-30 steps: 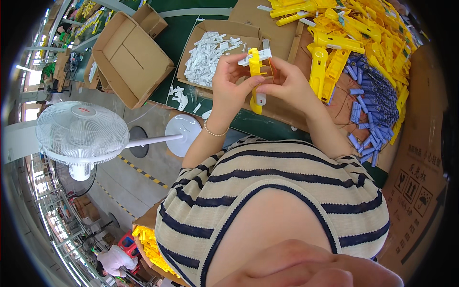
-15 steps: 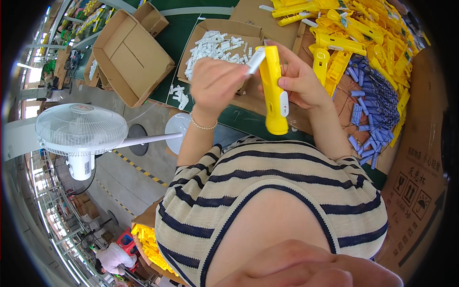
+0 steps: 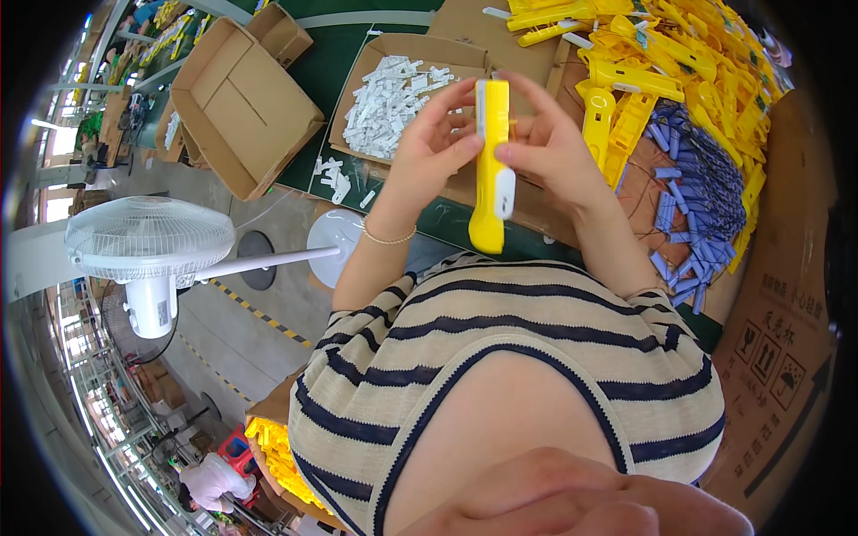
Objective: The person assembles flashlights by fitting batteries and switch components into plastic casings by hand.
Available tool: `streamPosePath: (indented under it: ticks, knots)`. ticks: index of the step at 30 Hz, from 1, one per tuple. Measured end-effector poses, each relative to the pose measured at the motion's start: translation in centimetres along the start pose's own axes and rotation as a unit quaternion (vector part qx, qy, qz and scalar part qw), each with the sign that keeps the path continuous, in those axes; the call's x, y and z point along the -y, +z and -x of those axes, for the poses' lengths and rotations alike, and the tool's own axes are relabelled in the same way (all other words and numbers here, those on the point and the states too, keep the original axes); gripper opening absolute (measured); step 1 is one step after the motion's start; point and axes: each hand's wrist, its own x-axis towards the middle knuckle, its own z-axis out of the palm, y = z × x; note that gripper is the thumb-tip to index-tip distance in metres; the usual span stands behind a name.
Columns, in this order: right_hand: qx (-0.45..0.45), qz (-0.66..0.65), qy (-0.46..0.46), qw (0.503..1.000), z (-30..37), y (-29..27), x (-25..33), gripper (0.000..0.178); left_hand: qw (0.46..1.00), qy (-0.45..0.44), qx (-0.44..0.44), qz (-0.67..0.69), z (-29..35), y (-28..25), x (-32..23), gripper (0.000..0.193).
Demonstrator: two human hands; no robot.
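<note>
Left hand (image 3: 427, 154) has come rightward to the yellow casing (image 3: 489, 170), which has turned edge-on since the earlier frame; in the head view the casing is at upper centre, its long axis nearly up and down the frame; left and right hand (image 3: 559, 159) pinch its upper half from opposite sides, about equally near; its lower end hangs free.

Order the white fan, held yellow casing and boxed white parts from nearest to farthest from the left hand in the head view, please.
1. Yellow casing, touching the left hand.
2. White parts, just up and left.
3. White fan, far left, lower down.
</note>
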Motion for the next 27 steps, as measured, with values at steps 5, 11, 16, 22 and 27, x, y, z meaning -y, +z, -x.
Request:
streamPosePath:
  ticks: [5, 11, 16, 22, 27]
  knots:
    - [-0.142, 0.27, -0.135, 0.943, -0.6, 0.8, -1.1, 0.08, 0.998, -0.039, -0.042, 0.024, 0.8, 1.3, 2.6, 0.042]
    - [-0.124, 0.385, -0.124, 0.906, -0.1, 1.0, -0.1, 0.077, 0.976, -0.082, -0.053, 0.193, 0.7, 1.6, 3.3, 0.044]
    - [-0.112, 0.382, -0.119, 0.91, -0.1, 1.0, 0.0, 0.071, 0.976, -0.066, -0.059, 0.197, 0.7, 2.4, 3.2, 0.044]
    - [-0.162, 0.301, -0.174, 0.924, -0.4, 0.6, -2.1, 0.055, 0.972, 0.019, -0.156, 0.176, 0.9, 4.0, 4.4, 0.042]
    - [-0.171, 0.303, -0.124, 0.929, -0.7, 0.2, -3.3, 0.025, 0.967, -0.064, -0.211, 0.128, 1.0, 3.4, 5.2, 0.043]
